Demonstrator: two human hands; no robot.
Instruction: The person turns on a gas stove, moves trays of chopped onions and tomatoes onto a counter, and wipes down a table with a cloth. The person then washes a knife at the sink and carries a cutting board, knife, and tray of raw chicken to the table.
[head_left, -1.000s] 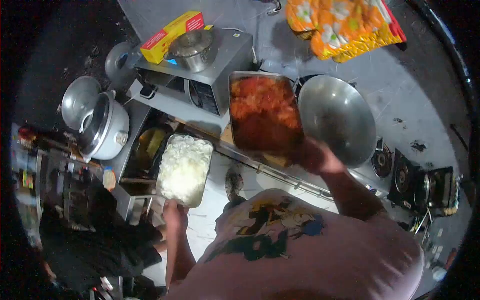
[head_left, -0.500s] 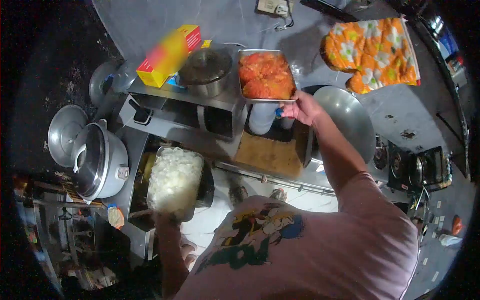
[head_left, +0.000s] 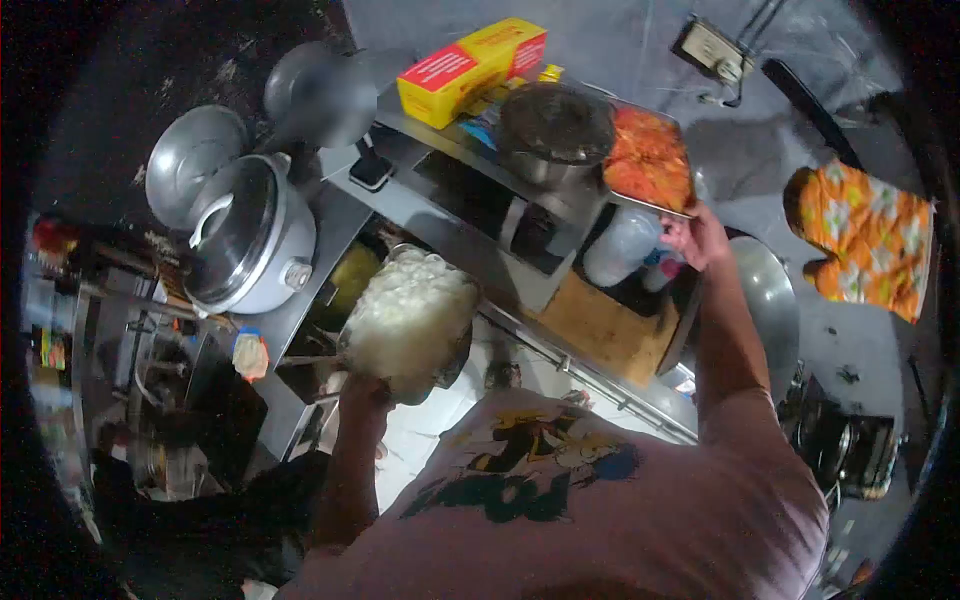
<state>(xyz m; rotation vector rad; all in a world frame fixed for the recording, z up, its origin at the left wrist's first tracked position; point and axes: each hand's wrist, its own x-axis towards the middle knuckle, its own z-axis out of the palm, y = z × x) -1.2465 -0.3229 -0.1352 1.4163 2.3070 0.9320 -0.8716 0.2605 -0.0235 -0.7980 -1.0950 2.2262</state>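
Head view had both hands occupied. The left hand [head_left: 366,396] was wrapped around the near end of a metal tray [head_left: 477,295] heaped with white pieces [head_left: 415,300] — blur hid its separate fingers — and held it to the right of a white rice cooker [head_left: 245,240]. Farther out, the right hand [head_left: 697,238] had its grip clasped on the near corner of a second tray [head_left: 650,207] filled with orange-red food [head_left: 648,158]. This second tray was just beside a lidded pot [head_left: 555,130]; whether the two touched could not be told. A yellow-and-red box [head_left: 470,72] lay near the pot. Below and left of the right hand stood a pale plastic container [head_left: 618,247], with a wooden board [head_left: 605,325] in front of it. A metal wok [head_left: 775,300] showed partly behind the right arm [head_left: 730,330], and an orange flowered oven mitt [head_left: 870,240] was off to the right.
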